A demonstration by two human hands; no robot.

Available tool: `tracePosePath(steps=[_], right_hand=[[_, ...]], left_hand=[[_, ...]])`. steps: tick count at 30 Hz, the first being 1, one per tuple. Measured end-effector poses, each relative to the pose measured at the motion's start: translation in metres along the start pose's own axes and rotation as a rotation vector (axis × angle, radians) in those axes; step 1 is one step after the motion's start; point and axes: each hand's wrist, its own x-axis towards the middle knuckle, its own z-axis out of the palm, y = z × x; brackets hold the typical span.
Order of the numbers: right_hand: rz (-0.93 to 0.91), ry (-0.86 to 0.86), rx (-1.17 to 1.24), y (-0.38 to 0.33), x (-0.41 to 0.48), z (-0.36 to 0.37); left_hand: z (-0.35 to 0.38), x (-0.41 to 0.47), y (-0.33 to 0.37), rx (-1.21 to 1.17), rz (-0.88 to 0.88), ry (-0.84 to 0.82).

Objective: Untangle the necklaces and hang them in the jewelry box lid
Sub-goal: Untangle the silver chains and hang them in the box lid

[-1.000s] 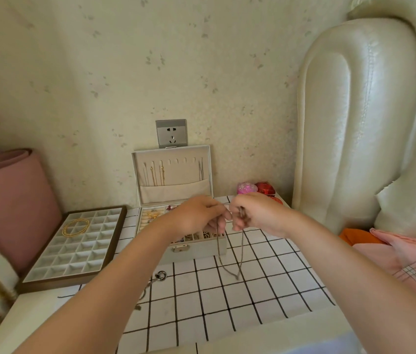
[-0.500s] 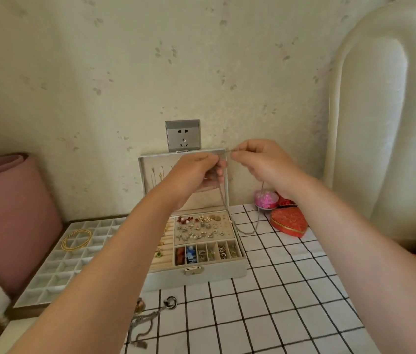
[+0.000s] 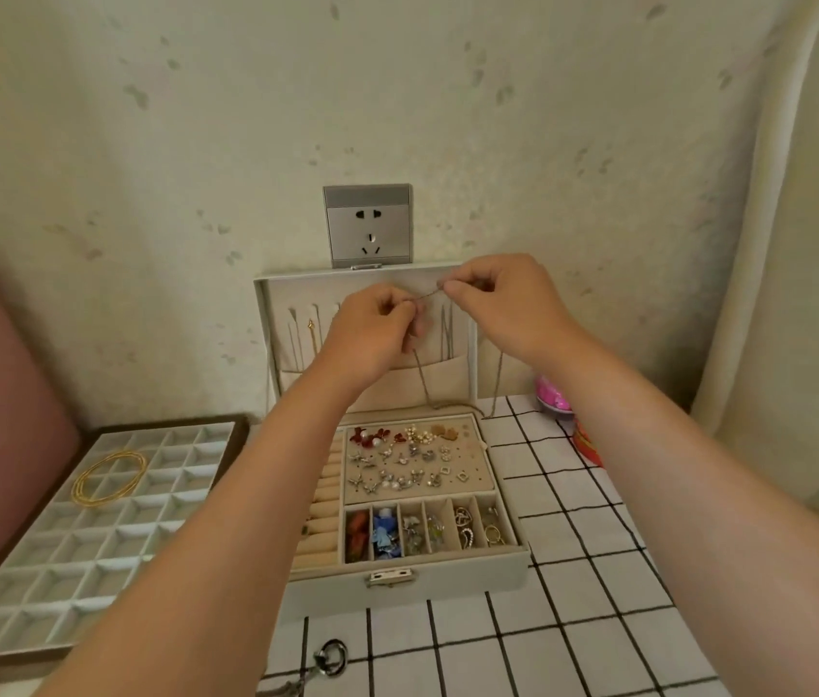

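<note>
An open grey jewelry box (image 3: 447, 581) stands on the checked table, its lid (image 3: 266, 314) upright against the wall with several thin chains hanging inside. My left hand (image 3: 372, 334) and my right hand (image 3: 503, 304) are raised in front of the lid's upper edge. Each pinches an end of a thin silver necklace (image 3: 425, 379), stretched between the fingertips. The rest of the chain droops in a loop down to the box's back rim. Another tangled chain with a ring (image 3: 332, 656) lies on the table near the front edge.
A compartment tray (image 3: 45, 560) holding a gold bangle (image 3: 108, 477) sits at the left. A pink object (image 3: 553, 394) and a red box (image 3: 588, 445) lie at the right, partly behind my forearm. A wall socket (image 3: 369, 224) is above the lid. A padded headboard (image 3: 800, 244) rises at the right.
Both hands rose with the necklace from above the box tray to the top of the lid. The camera has moved closer and looks more down at the box.
</note>
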Motion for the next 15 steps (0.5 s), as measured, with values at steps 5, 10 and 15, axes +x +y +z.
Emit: tracePosePath(steps=[5, 10, 15], right_hand=[[-0.005, 0.142, -0.023, 0.012, 0.002, 0.023], [0.023, 0.329, -0.073, 0.012, 0.004, 0.037], [-0.024, 0.417, -0.141, 0.01, 0.005, 0.044]], left_hand=[[-0.011, 0.009, -0.024, 0.058, -0.055, 0.107], [-0.003, 0.011, -0.024, 0.106, 0.0, 0.271], [0.011, 0.016, -0.02, 0.193, 0.001, 0.363]])
